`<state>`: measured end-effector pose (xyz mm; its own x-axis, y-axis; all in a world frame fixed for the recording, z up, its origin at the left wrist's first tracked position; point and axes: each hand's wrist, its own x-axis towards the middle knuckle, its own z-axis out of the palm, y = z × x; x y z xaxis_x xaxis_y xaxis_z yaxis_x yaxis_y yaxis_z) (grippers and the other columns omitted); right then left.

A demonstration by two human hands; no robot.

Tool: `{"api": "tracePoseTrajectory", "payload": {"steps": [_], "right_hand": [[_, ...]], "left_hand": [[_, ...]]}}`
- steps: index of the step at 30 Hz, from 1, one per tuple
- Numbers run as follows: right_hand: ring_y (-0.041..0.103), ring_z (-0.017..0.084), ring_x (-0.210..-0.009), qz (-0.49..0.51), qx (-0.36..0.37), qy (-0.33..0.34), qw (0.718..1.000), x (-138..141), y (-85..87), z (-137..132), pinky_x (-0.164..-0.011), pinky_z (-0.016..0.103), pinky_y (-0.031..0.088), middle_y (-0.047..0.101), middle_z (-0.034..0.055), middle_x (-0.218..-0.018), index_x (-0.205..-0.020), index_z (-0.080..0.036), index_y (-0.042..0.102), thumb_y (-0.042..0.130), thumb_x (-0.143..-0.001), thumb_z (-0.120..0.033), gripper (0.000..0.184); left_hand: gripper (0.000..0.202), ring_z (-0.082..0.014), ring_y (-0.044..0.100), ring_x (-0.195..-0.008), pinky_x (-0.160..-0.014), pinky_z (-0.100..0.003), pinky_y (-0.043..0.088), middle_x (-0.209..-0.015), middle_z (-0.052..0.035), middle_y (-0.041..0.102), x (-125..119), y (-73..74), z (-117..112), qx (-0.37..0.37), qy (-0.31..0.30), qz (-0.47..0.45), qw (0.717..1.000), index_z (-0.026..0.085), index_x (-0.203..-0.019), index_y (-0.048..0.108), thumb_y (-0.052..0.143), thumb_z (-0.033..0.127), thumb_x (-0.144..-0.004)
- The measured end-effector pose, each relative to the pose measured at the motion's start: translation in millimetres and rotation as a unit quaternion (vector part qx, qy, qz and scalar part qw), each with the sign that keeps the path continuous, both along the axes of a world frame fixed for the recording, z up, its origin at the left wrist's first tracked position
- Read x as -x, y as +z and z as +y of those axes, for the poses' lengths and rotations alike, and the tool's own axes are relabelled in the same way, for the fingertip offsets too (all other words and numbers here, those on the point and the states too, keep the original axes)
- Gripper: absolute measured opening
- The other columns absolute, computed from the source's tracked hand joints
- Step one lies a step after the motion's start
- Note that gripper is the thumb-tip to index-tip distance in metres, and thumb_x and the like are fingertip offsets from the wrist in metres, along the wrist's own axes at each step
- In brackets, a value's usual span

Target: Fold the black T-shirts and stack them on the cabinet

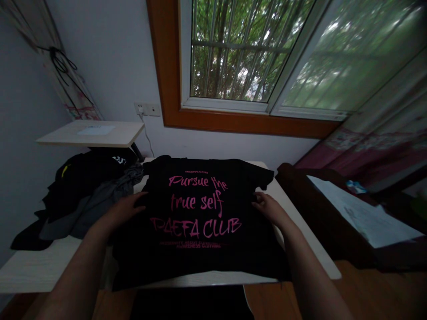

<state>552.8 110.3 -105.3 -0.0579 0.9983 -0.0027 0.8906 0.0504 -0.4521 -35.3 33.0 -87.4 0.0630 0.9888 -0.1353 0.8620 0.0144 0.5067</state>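
A black T-shirt (196, 260) with pink lettering lies spread out on a light table, its neck end toward the window and its hem at the near edge. My left hand (128, 209) is at the shirt's left side, thumb and fingers closed on the dark cloth. On the opposite side, my right hand (267, 206) pinches the fabric just below the right sleeve (262, 175). Both hands sit at about the same height along the shirt. The cloth partly hides the fingertips.
A pile of dark clothes (90, 191) lies on the left under a small raised shelf (123, 133). The table's right edge (310, 231) shows beside the shirt. Farther right, a white sheet (363, 213) rests on a brown surface. A window (247, 53) is ahead.
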Motion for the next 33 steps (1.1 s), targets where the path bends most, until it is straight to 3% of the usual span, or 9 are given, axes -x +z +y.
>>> {"api": "tracePoseTrajectory", "payload": {"steps": [4,9,14,18,21,25,28,33], "right_hand": [[0.067,0.021,-0.088,-0.054,0.019,0.014,0.998,3.3,-1.3,0.8,-0.082,0.03,0.048,0.07,0.0076,-0.098,-0.1,-0.021,0.073,0.058,-0.084,-0.019,0.022],[0.069,0.022,-0.086,-0.035,0.101,0.062,0.992,-7.7,15.0,-4.8,-0.079,0.03,0.048,0.075,0.004,-0.089,-0.085,-0.022,0.075,0.06,-0.075,-0.015,0.019],[0.07,0.024,-0.083,0.024,0.194,0.097,0.976,-22.4,20.6,-12.2,-0.08,0.033,0.051,0.076,0.0029,-0.083,-0.079,-0.023,0.075,0.063,-0.068,-0.022,0.017],[0.069,0.024,-0.079,0.082,0.257,0.127,0.955,-27.0,18.4,-15.1,-0.077,0.033,0.052,0.075,0.0026,-0.077,-0.075,-0.023,0.074,0.064,-0.063,-0.025,0.016],[0.069,0.024,-0.077,0.083,0.279,0.134,0.947,-24.9,22.0,-15.2,-0.075,0.033,0.052,0.074,0.0027,-0.076,-0.073,-0.023,0.073,0.068,-0.062,-0.029,0.014],[0.066,0.024,-0.073,0.01,0.217,0.1,0.971,-19.9,31.1,-13.0,-0.069,0.033,0.049,0.071,0.0034,-0.071,-0.068,-0.023,0.069,0.072,-0.069,-0.042,0.02],[0.064,0.024,-0.07,-0.025,0.155,0.084,0.984,-12.4,35.3,-9.0,-0.066,0.033,0.047,0.068,0.0051,-0.068,-0.066,-0.022,0.066,0.063,-0.082,-0.053,0.035],[0.068,0.023,-0.086,0.004,0.033,0.127,0.991,19.2,33.8,4.4,-0.08,0.033,0.051,0.073,0.0069,-0.091,-0.089,-0.022,0.073,0.052,-0.094,-0.04,0.028]], "left_hand": [[0.055,-0.0301,0.062,-0.126,-0.113,-0.043,0.043,-0.138,-0.0115,0.066,-1.4,-6.2,-5.1,0.017,0.014,0.004,1.0,0.02,-0.13,0.065,0.053,0.041,-0.08],[0.052,-0.0294,0.067,-0.117,-0.104,-0.041,0.051,-0.13,-0.007,0.071,15.3,-7.9,-25.2,0.053,0.037,-0.046,0.997,0.026,-0.122,0.068,0.059,0.045,-0.074],[0.047,-0.0302,0.07,-0.109,-0.094,-0.041,0.057,-0.119,-0.0059,0.075,23.4,3.3,-45.4,0.123,0.03,-0.077,0.989,0.029,-0.112,0.072,0.065,0.045,-0.068],[0.051,-0.0295,0.073,-0.09,-0.072,-0.037,0.061,-0.103,-0.0067,0.077,19.6,14.4,-51.1,0.19,0.049,-0.072,0.978,0.027,-0.111,0.074,0.067,0.048,-0.064],[0.047,-0.03,0.073,-0.09,-0.072,-0.037,0.061,-0.103,-0.0063,0.077,18.9,16.8,-48.6,0.194,0.035,-0.066,0.978,0.028,-0.107,0.075,0.066,0.048,-0.066],[0.042,-0.0305,0.071,-0.103,-0.091,-0.04,0.058,-0.111,-0.0061,0.076,25.3,10.3,-40.9,0.123,0.023,-0.018,0.992,0.029,-0.104,0.077,0.062,0.051,-0.072],[0.044,-0.0309,0.069,-0.109,-0.099,-0.042,0.053,-0.117,-0.0073,0.075,27.1,3.9,-33.8,0.064,0.025,0.038,0.997,0.028,-0.108,0.076,0.056,0.055,-0.08],[0.051,-0.0292,0.065,-0.115,-0.107,-0.042,0.046,-0.125,-0.0094,0.07,-3.7,7.8,-16.9,-0.045,0.009,0.087,0.995,0.025,-0.123,0.072,0.048,0.057,-0.091]]}}
